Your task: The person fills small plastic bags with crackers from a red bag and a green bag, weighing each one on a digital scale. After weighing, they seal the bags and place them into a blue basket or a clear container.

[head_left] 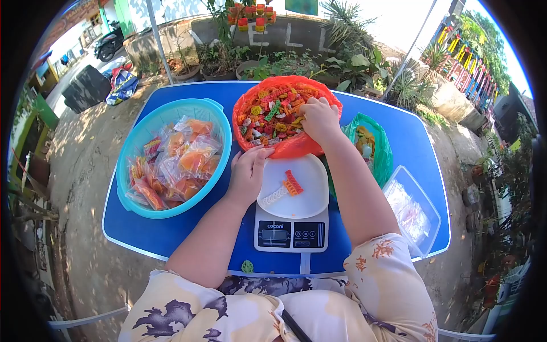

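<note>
A red plastic bag [335, 94] full of small colourful pieces [273, 110] lies open at the table's far side. My right hand [320, 118] reaches over its right part, fingers bent down into the pieces; what they hold is hidden. At the bag's near left edge rests my left hand [249, 171], its fingertips pressed on the red plastic. Just below the bag, a white plate [310, 202] sits on a kitchen scale [291, 235]. An orange piece [293, 183] and a pale piece [274, 195] lie on the plate.
On the left stands a light blue basket [225, 137] of filled clear packets [176, 159]. A green bag [383, 149] with contents lies beyond my right forearm. A clear tray [434, 219] of plastic sleeves sits at the blue table's [228, 91] right edge.
</note>
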Action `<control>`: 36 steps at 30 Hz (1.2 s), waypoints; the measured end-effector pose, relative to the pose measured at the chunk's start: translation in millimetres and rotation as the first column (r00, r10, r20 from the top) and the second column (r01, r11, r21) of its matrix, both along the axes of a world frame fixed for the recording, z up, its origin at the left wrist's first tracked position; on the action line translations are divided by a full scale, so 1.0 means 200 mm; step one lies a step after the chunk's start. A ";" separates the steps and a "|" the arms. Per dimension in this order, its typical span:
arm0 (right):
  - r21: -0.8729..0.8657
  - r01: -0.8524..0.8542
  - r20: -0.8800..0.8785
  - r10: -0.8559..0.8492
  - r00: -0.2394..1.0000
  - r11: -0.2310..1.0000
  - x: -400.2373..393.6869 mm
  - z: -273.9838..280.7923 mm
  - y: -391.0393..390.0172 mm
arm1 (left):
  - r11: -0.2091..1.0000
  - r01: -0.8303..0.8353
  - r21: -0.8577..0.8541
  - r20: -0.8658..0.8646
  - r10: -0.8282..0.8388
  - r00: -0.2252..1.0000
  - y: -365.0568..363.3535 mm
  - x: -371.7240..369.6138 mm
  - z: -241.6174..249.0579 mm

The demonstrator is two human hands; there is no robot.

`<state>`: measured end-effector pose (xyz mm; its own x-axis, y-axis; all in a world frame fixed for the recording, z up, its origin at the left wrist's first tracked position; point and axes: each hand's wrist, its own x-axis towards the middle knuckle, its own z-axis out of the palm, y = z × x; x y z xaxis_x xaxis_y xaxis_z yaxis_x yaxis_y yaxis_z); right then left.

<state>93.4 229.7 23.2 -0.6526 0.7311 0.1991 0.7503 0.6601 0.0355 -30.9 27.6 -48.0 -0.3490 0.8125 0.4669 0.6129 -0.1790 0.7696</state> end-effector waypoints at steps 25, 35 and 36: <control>-0.502 -0.277 -0.499 -0.012 0.867 0.820 0.37 0.23 -0.35 | 0.998 -0.003 -0.061 -0.008 0.002 1.000 -0.01 -0.01 0.00; -0.522 -0.247 -0.574 -0.122 0.810 0.816 0.86 0.15 -0.58 | 0.998 -0.017 -0.062 -0.078 0.012 0.997 -0.02 -0.01 0.01; -0.481 -0.204 -0.599 -0.149 0.787 0.853 0.92 0.16 -0.60 | 0.998 -0.028 -0.054 -0.099 0.022 0.995 -0.03 0.00 0.03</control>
<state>277.8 110.5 55.8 -0.5467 0.8205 0.1670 0.4764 0.4688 -0.7438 -30.3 21.6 -42.8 -0.3245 0.8297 0.4542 0.6896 -0.1212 0.7140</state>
